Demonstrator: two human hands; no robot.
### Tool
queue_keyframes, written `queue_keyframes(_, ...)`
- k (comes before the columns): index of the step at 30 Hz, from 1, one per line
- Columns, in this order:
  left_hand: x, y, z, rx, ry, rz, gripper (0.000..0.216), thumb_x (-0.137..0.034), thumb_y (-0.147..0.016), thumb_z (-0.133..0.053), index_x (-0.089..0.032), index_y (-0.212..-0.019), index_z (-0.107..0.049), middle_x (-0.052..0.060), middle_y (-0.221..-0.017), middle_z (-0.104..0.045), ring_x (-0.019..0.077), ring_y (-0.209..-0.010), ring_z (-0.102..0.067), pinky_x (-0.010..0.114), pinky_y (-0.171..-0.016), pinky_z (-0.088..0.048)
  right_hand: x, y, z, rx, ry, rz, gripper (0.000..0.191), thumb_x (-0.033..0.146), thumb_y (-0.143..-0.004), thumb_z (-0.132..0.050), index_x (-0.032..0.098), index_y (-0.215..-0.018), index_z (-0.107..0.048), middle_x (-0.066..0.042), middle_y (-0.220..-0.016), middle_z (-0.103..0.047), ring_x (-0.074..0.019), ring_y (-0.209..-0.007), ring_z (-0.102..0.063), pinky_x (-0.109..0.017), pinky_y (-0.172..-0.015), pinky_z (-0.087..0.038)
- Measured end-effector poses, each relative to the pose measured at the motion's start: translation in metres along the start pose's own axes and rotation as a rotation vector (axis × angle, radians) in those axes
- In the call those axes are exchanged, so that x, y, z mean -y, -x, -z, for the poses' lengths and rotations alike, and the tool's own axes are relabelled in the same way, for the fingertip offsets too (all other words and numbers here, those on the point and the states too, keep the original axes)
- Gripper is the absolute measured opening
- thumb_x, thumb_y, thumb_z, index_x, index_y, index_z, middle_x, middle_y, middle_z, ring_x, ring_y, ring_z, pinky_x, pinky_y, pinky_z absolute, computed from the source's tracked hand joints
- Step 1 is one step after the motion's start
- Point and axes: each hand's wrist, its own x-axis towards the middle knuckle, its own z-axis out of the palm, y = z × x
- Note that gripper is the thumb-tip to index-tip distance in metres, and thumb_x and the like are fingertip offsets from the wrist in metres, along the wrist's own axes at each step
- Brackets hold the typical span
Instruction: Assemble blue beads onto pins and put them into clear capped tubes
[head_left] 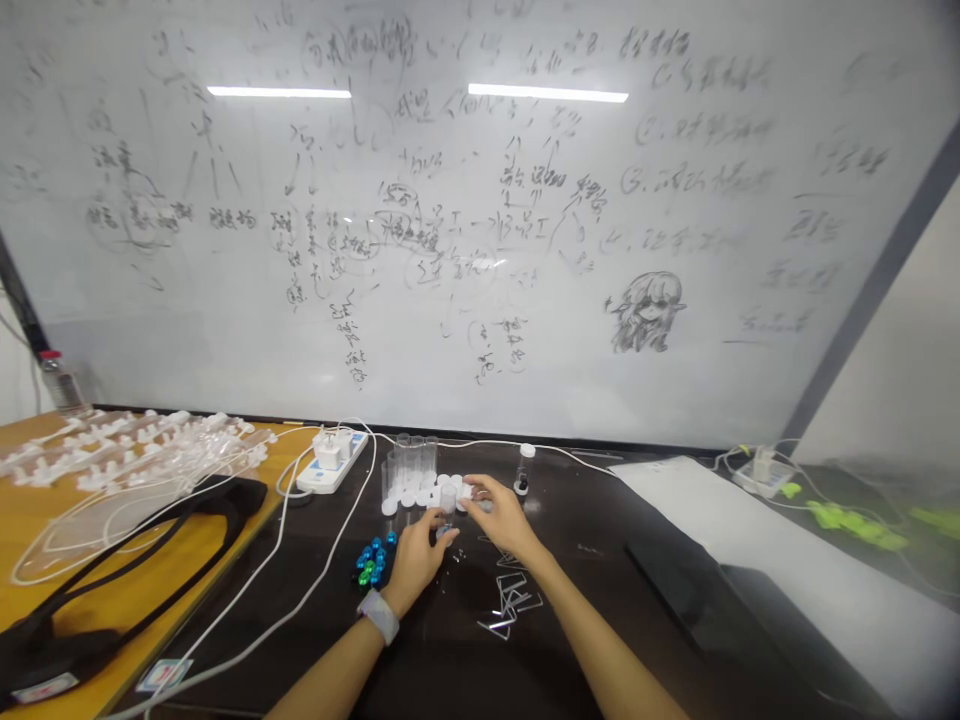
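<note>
Two hands work close together near the middle of the dark table (585, 510), in front of a scribbled whiteboard (480, 250). The left hand (418, 558) is closed around the base of a small clear vial (448, 503), holding it upright just above the table. The right hand (496, 512) rests to the right of the vial, its fingers curled over the near edge of a cluster of white caps (420, 492). Whether it pinches a cap I cannot tell. Beyond the caps stand several open clear tubes (414, 455), and a capped tube (525, 468) stands alone to their right.

Near the left hand's wrist, on the left, lies a small heap of blue and green beads (373, 562). Bent clear plastic strips (511, 600) lie nearer, beside the right forearm. A white power strip (332, 462) sits far left of the tubes, and its cable (315, 590) trails nearward across the table.

The risks lie mostly in the crowding. The open tubes stand tight together just beyond both hands, so a knuckle brushing one could topple several. The beads are loose and round, so a nudge from the left wrist would likely send them rolling towards the cable or off the near edge. The vial is slim and smooth, so a slack grip could let it tilt.
</note>
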Motion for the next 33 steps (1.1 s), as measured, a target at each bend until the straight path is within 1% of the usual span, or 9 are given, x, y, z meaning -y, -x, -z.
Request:
queue_keyframes(2,0.001,0.000,-0.001,0.000,-0.003,-0.003,0.028,-0.037,-0.086,-0.064,-0.023,-0.110,-0.063,0.006,-0.093,-0.077,0.0267,-0.089,-0.072,0.035,-0.079,-0.052,0.008,-0.006,0.001,0.047,0.000,0.045,0.028,0.029,-0.088,-0.061,0.022,-0.116,-0.064,-0.007,-0.112,-0.068,-0.0205,-0.097,-0.066,-0.037,-0.089,-0.054)
queue_keyframes(5,0.002,0.000,-0.002,0.011,-0.006,-0.015,0.027,-0.035,-0.087,-0.063,-0.023,-0.111,-0.063,0.007,-0.095,-0.077,0.0265,-0.090,-0.072,0.035,-0.081,-0.053,0.015,-0.014,-0.001,0.109,-0.011,0.092,0.028,0.028,-0.093,-0.057,0.023,-0.120,-0.063,-0.007,-0.117,-0.066,-0.0197,-0.100,-0.066,-0.036,-0.089,-0.054)
queue_keyframes(7,0.004,0.000,-0.002,0.016,-0.008,-0.025,0.028,-0.034,-0.087,-0.063,-0.022,-0.112,-0.062,0.007,-0.097,-0.077,0.0264,-0.091,-0.072,0.034,-0.081,-0.053,0.017,-0.018,-0.004,0.147,0.029,0.134,0.028,0.027,-0.095,-0.054,0.024,-0.121,-0.063,-0.007,-0.120,-0.066,-0.0206,-0.105,-0.064,-0.036,-0.091,-0.053)
queue_keyframes(10,0.007,0.000,-0.004,0.010,-0.021,-0.035,0.029,-0.034,-0.088,-0.062,-0.022,-0.114,-0.062,0.008,-0.099,-0.077,0.0265,-0.091,-0.072,0.035,-0.081,-0.052,0.019,-0.022,-0.005,0.202,0.135,0.212,0.029,0.024,-0.097,-0.051,0.024,-0.124,-0.064,-0.009,-0.122,-0.066,-0.0229,-0.114,-0.060,-0.041,-0.098,-0.048)
queue_keyframes(15,0.013,0.000,-0.006,0.003,-0.028,-0.061,0.030,-0.035,-0.088,-0.062,-0.022,-0.115,-0.063,0.007,-0.098,-0.077,0.0262,-0.090,-0.072,0.034,-0.080,-0.053,0.024,-0.026,0.000,0.289,0.248,0.316,0.034,0.017,-0.098,-0.048,0.025,-0.130,-0.061,-0.008,-0.127,-0.063,-0.0225,-0.116,-0.057,-0.041,-0.100,-0.047)
queue_keyframes(19,0.015,0.000,-0.008,-0.013,-0.039,-0.067,0.031,-0.035,-0.088,-0.061,-0.021,-0.115,-0.063,0.007,-0.094,-0.077,0.0262,-0.087,-0.072,0.034,-0.078,-0.053,0.023,-0.028,0.001,0.319,0.294,0.376,0.037,0.015,-0.097,-0.049,0.024,-0.132,-0.060,-0.010,-0.127,-0.063,-0.0230,-0.117,-0.056,-0.041,-0.100,-0.048)
queue_keyframes(22,0.013,0.001,-0.008,-0.016,-0.031,-0.074,0.030,-0.034,-0.088,-0.060,-0.021,-0.115,-0.063,0.008,-0.096,-0.077,0.0263,-0.088,-0.072,0.035,-0.080,-0.053,0.019,-0.026,-0.003,0.292,0.302,0.391,0.039,0.012,-0.096,-0.050,0.024,-0.131,-0.060,-0.010,-0.126,-0.064,-0.0228,-0.115,-0.057,-0.041,-0.098,-0.049)
queue_keyframes(29,0.008,0.001,-0.006,0.003,-0.044,-0.037,0.030,-0.035,-0.089,-0.060,-0.021,-0.115,-0.062,0.009,-0.096,-0.076,0.0280,-0.089,-0.072,0.038,-0.081,-0.053,0.008,-0.014,-0.023,0.099,0.237,0.334,0.040,0.008,-0.095,-0.049,0.026,-0.128,-0.063,-0.011,-0.123,-0.066,-0.0234,-0.114,-0.059,-0.044,-0.097,-0.051)
queue_keyframes(33,0.008,0.000,-0.006,0.005,-0.035,-0.038,0.031,-0.034,-0.089,-0.059,-0.021,-0.116,-0.062,0.009,-0.096,-0.076,0.0281,-0.090,-0.072,0.037,-0.080,-0.053,0.004,-0.011,-0.031,0.049,0.197,0.316,0.040,0.009,-0.094,-0.049,0.027,-0.127,-0.064,-0.010,-0.124,-0.066,-0.0231,-0.115,-0.060,-0.045,-0.098,-0.049)
